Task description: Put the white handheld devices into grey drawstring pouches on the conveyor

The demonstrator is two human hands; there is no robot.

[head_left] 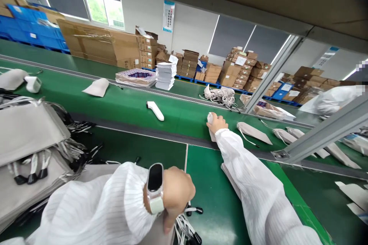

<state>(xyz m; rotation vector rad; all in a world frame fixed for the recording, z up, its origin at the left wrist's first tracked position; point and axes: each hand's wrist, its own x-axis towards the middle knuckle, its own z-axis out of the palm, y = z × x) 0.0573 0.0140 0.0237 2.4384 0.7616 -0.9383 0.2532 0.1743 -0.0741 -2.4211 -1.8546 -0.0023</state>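
Note:
My right hand reaches over the green conveyor belt, its fingers wrapped round a white handheld device. A similar white device with a dark end lies on the belt to the left. Near the bench's front edge, my left hand is bent downward, with thumb and curled fingers on a light grey drawstring pouch; its fingertips are partly hidden. White cords with black ends spread out beside that hand. Under my right forearm, part of another grey pouch shows.
Stacked grey pouches with cords fill the left side. Filled pouches lie along the belt at right, another pouch at left. Beyond stand a patterned basket and a paper stack. A metal post rises at right.

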